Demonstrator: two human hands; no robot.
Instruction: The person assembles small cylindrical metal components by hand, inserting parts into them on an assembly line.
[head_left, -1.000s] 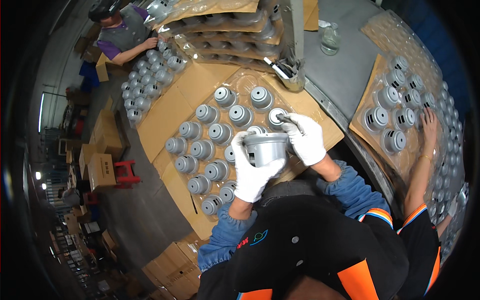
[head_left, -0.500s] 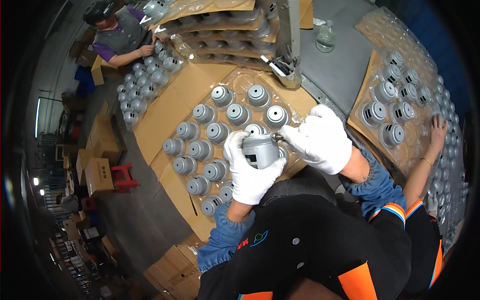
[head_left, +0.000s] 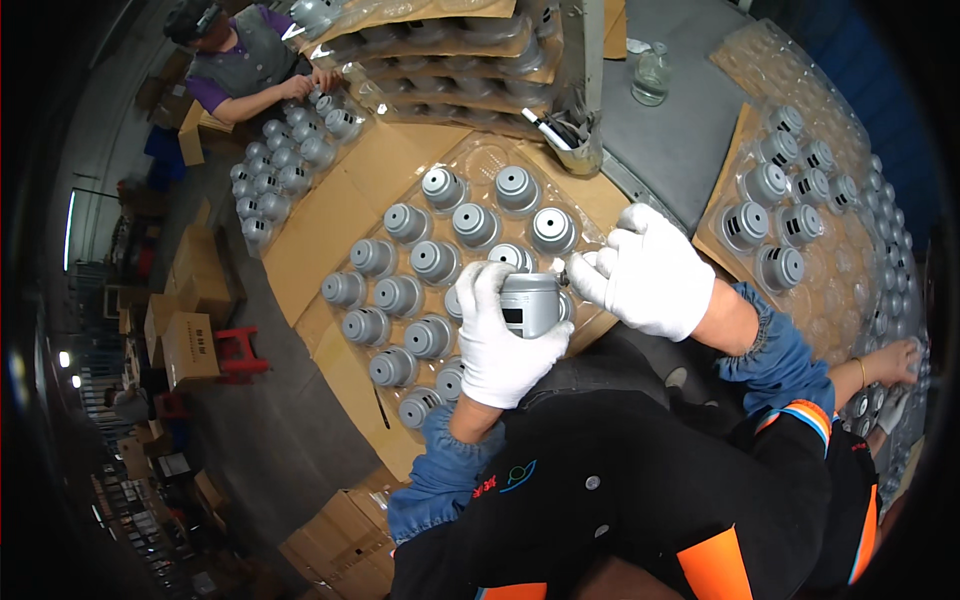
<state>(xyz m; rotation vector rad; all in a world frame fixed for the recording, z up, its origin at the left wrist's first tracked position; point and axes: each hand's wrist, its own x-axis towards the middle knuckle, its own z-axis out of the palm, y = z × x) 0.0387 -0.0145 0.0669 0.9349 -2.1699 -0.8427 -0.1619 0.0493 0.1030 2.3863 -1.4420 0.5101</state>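
My left hand (head_left: 500, 335), in a white glove, is wrapped round a grey cup-shaped housing (head_left: 530, 303) with a dark label patch on its side. The housing is held up over the near edge of a clear moulded tray (head_left: 487, 160). My right hand (head_left: 640, 278), gloved too, is curled closed beside the housing's upper rim. A small dark piece shows between its fingertips and the rim, too small to name. In the tray, several like grey housings (head_left: 435, 262) stand in rows, each with a dark hole in its top.
Cardboard (head_left: 335, 230) lies under the tray. Behind it are stacked filled trays (head_left: 440, 75) and a holder with pens (head_left: 580, 158). A clear bottle (head_left: 650, 75) stands on the grey table. Co-workers handle housings at far left and right; a red stool (head_left: 238, 355) is on the floor.
My right hand has shifted slightly right and its fingers are more curled. My left hand still grips the housing. The co-worker's hand on the right has moved nearer.
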